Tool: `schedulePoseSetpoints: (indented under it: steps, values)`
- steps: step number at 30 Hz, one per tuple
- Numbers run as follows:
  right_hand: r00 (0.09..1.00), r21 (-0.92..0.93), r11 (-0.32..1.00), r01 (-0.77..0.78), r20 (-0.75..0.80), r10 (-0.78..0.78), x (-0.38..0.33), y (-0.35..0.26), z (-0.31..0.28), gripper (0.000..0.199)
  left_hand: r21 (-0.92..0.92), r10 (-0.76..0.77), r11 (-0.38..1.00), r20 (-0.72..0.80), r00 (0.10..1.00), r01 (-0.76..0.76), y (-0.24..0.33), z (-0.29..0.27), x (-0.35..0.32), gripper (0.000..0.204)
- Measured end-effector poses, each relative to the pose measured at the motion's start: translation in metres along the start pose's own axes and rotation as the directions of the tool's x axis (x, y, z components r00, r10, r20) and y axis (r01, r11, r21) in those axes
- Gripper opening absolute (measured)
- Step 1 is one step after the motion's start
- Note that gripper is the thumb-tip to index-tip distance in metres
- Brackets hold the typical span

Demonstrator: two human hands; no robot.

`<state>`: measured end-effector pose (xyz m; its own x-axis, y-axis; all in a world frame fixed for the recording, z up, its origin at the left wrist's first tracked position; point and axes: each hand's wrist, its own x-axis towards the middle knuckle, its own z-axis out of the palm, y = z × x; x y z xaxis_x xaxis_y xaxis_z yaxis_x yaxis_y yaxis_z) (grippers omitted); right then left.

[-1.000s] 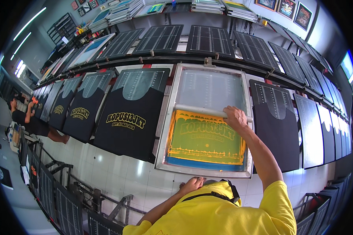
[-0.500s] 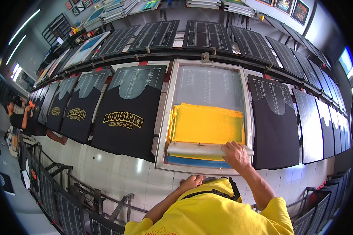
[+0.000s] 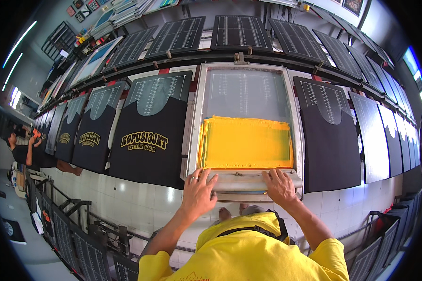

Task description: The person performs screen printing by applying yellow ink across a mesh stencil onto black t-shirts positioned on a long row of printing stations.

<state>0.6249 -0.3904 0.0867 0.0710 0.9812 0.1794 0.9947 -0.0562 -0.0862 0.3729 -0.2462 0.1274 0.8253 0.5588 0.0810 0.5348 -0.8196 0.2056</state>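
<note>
A metal-framed printing screen (image 3: pixel 199 100) lies over a pallet straight ahead of me. Thick yellow ink (image 3: pixel 246 143) covers the middle of its mesh. Along the near side of the ink lies a long squeegee (image 3: pixel 237 180), set crosswise inside the frame. My left hand (image 3: pixel 199 193) grips its left end, fingers over the top and thumb toward me. Nearer its right end, my right hand (image 3: pixel 280 187) has its fingers curled over the bar. What lies under the screen is mostly hidden.
To the left, black T-shirts (image 3: pixel 147 124) with yellow lettering lie on pallets. A plain black T-shirt (image 3: pixel 332 150) is at the right. A rail (image 3: pixel 173 64) runs behind, with more pallets (image 3: pixel 241 33) beyond. A co-worker (image 3: pixel 26 152) holds an orange tool at far left.
My left hand has risen from beside my body onto the squeegee's left end. The squeegee has shifted slightly toward the near edge of the frame. My right hand stays on it.
</note>
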Motion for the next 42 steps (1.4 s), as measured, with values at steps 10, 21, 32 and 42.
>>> schedulePoseSetpoints:
  steps: [10,21,32,42]
  values:
    - [0.992,0.011,0.997,-0.079,-0.095,0.079,-0.022,0.054,0.005,0.024,-0.035,0.072,0.997,-0.079,0.994,-0.075,-0.036,0.077,0.018,0.037]
    - [0.992,0.08,0.989,-0.121,-0.021,0.123,0.1,0.132,0.024,0.017,-0.159,0.066,0.985,-0.034,0.997,-0.071,-0.102,0.062,0.162,0.037]
    - [0.983,0.116,0.989,-0.095,-0.146,0.112,0.0,0.064,0.005,0.031,-0.147,0.035,0.988,-0.05,0.998,-0.042,-0.058,0.048,0.045,0.034]
    - [0.987,0.048,0.995,-0.093,-0.128,0.098,-0.026,0.05,0.016,0.023,-0.053,0.075,0.995,-0.109,0.991,-0.081,-0.045,0.069,0.02,0.032]
